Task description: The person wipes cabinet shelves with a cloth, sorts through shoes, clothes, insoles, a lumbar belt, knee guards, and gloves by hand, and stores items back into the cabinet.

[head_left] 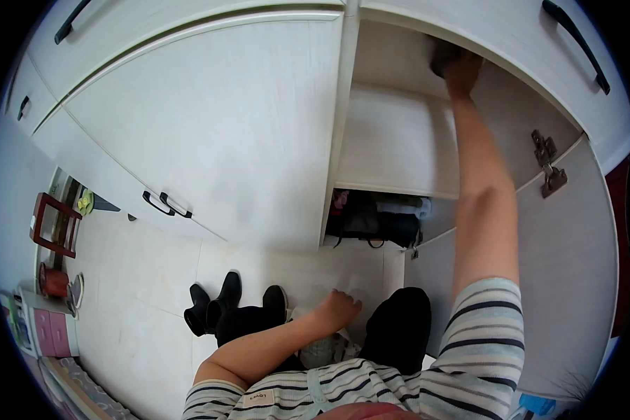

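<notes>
My right arm stretches into the upper compartment of an open cabinet point(404, 140). At its far right, my right hand point(463, 70) is closed around a dark object point(442, 57). Shadow and the hand hide much of that object, so its kind cannot be made out; it looks black and rounded. My left hand point(341, 310) hovers in front of my body beside my bent knee, its fingers curled in and nothing visible in them.
The cabinet door point(560, 280) stands open on the right, with a metal hinge point(549, 164). Dark bags point(374, 224) fill the lower compartment. Black ankle boots point(224, 297) stand on the floor to the left. A small wooden stool point(56, 224) is farther left.
</notes>
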A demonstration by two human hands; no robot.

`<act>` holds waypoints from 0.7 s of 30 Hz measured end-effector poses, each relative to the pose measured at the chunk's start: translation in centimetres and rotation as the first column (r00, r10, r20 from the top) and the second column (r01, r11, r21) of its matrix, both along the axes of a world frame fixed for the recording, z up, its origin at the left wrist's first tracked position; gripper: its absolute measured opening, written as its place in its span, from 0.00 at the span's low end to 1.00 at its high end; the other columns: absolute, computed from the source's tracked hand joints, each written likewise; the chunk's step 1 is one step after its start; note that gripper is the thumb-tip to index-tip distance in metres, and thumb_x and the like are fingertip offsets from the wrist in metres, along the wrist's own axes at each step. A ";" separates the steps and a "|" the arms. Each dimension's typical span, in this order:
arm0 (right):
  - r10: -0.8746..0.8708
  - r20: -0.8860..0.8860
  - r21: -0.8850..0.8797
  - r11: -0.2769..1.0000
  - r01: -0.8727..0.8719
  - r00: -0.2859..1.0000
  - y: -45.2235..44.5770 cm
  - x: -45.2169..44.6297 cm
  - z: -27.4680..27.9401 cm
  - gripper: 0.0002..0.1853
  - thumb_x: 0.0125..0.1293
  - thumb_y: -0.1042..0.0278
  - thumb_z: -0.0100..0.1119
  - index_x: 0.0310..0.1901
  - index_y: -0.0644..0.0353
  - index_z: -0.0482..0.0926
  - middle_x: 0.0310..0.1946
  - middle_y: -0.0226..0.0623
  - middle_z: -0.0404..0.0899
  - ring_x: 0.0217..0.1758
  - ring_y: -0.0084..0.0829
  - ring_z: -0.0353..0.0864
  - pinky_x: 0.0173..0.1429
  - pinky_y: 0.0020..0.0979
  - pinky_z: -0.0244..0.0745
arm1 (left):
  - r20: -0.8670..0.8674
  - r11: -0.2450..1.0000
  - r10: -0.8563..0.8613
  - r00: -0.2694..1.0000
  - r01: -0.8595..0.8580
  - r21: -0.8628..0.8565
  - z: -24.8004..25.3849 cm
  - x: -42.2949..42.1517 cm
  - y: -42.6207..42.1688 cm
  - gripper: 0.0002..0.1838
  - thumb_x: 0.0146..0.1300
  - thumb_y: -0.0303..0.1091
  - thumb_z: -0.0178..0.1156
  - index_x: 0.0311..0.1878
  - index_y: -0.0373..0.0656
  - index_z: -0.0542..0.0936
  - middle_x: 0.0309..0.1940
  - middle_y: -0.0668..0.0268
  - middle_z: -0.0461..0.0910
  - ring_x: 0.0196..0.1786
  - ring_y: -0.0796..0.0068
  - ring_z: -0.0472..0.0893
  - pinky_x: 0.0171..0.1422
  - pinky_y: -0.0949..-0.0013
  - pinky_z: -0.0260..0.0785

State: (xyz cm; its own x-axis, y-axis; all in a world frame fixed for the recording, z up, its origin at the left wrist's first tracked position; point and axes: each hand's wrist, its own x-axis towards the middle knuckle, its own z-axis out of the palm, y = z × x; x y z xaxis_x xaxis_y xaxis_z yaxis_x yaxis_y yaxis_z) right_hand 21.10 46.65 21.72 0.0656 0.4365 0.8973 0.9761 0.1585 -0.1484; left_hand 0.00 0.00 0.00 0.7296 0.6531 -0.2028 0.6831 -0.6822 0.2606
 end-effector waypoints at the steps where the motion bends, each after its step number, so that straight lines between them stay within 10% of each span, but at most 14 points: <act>1: 0.076 -0.061 0.123 0.990 -0.068 0.995 -0.3 1.2 -0.5 0.30 0.58 0.61 0.53 0.63 0.54 0.61 0.55 0.53 0.67 0.57 0.50 0.68 0.61 0.43 0.63 | -0.014 0.999 -0.011 1.000 0.011 0.045 0.7 0.1 -0.2 0.14 0.52 0.33 0.56 0.44 0.43 0.75 0.33 0.63 0.80 0.37 0.62 0.80 0.39 0.59 0.68; 3: 0.154 -0.168 0.240 0.964 -0.111 0.974 -1.0 1.2 -5.2 0.26 0.59 0.68 0.51 0.61 0.56 0.63 0.55 0.54 0.67 0.55 0.52 0.68 0.60 0.44 0.64 | -0.082 0.997 -0.022 0.996 0.028 0.073 1.1 -2.2 -0.8 0.15 0.52 0.33 0.56 0.45 0.43 0.76 0.32 0.63 0.79 0.36 0.64 0.80 0.38 0.62 0.68; 5: -0.059 -0.045 -0.080 0.995 0.055 0.997 -0.7 3.0 -8.5 0.24 0.57 0.70 0.50 0.58 0.54 0.68 0.54 0.53 0.69 0.55 0.51 0.69 0.60 0.44 0.64 | -0.051 0.993 -0.011 0.999 0.017 0.120 0.9 -0.1 0.1 0.14 0.53 0.33 0.56 0.44 0.42 0.75 0.31 0.63 0.79 0.36 0.64 0.79 0.37 0.64 0.67; 9: 0.155 0.342 -0.366 0.930 -0.021 0.927 -4.1 -0.4 -8.9 0.23 0.54 0.66 0.53 0.54 0.48 0.74 0.53 0.48 0.71 0.57 0.47 0.69 0.61 0.42 0.64 | -0.170 0.996 -0.077 0.982 0.069 -0.048 1.7 0.9 0.7 0.26 0.52 0.32 0.58 0.57 0.42 0.69 0.38 0.58 0.78 0.40 0.61 0.79 0.43 0.63 0.70; 13: 0.352 0.170 -0.580 0.791 -0.196 0.920 -10.8 -8.7 -7.1 0.23 0.51 0.57 0.57 0.53 0.43 0.76 0.50 0.44 0.72 0.57 0.44 0.68 0.59 0.43 0.65 | -0.170 0.986 -0.122 0.978 0.099 -0.136 0.7 1.0 1.7 0.25 0.56 0.37 0.57 0.58 0.43 0.69 0.40 0.58 0.78 0.43 0.60 0.78 0.44 0.62 0.70; 21: 0.526 0.117 -0.428 0.792 -0.436 0.842 -25.3 -5.9 -7.3 0.16 0.55 0.58 0.59 0.47 0.48 0.77 0.45 0.42 0.73 0.53 0.42 0.70 0.53 0.45 0.65 | -0.172 0.995 0.020 0.985 -0.037 -0.094 1.0 -0.9 3.9 0.24 0.60 0.41 0.55 0.59 0.47 0.68 0.43 0.57 0.78 0.45 0.58 0.78 0.45 0.60 0.71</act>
